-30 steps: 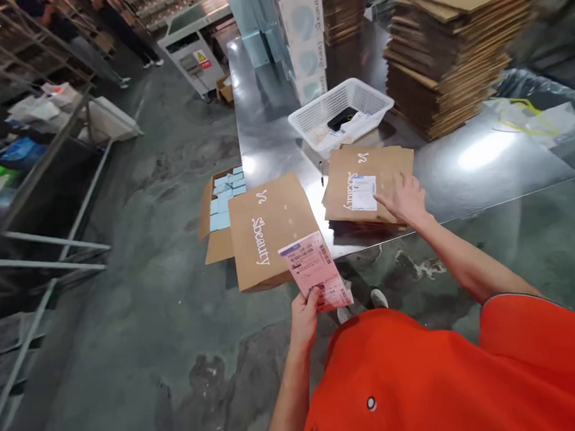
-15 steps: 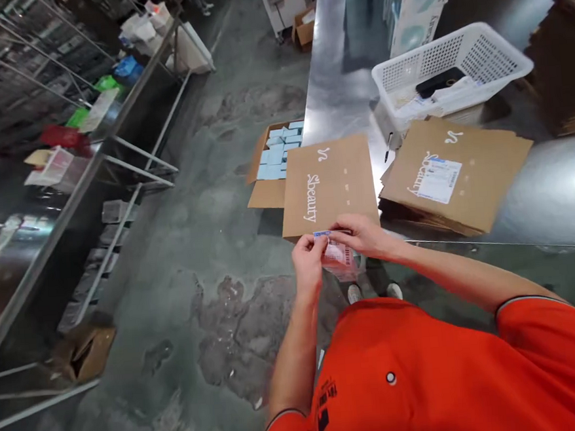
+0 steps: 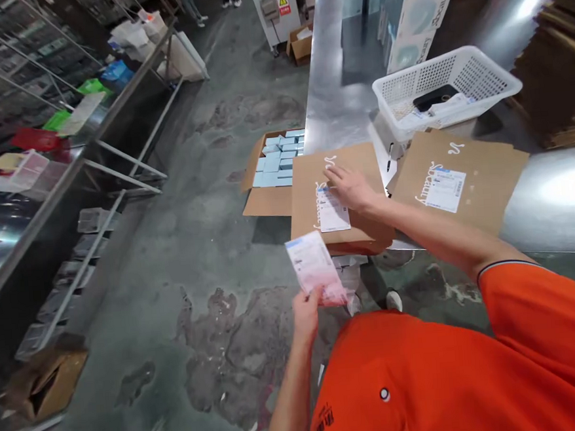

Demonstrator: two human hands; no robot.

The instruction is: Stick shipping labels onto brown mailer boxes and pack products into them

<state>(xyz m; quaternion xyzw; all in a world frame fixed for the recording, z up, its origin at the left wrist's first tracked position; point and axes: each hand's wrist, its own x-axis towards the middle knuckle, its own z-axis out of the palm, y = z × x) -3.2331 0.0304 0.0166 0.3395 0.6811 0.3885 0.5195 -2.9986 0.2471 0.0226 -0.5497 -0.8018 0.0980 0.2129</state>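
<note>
My left hand [image 3: 306, 314] pinches the lower edge of a sheaf of shipping labels [image 3: 315, 266], held low in front of the bench edge. On the near flattened cardboard box [image 3: 363, 171], printed with white lettering, lies a single shipping label [image 3: 334, 211]. My right hand [image 3: 350, 186] rests over that label's upper part, fingers stretched out and flat on the cardboard. To the right is a pile of flattened boxes [image 3: 491, 168], whose top one carries another label [image 3: 446, 190].
A white plastic basket [image 3: 512, 87] with a dark object and papers stands on the metal bench [image 3: 332, 87]. A pen [image 3: 389, 159] lies beside it. An open carton [image 3: 267, 202] of light-blue boxes sits left of the bench. Metal racks [image 3: 77, 164] line the far left.
A label now lies on the near cardboard box. My right hand has left the sheaf and moved up onto the box, while my left hand has lowered slightly with the labels.
</note>
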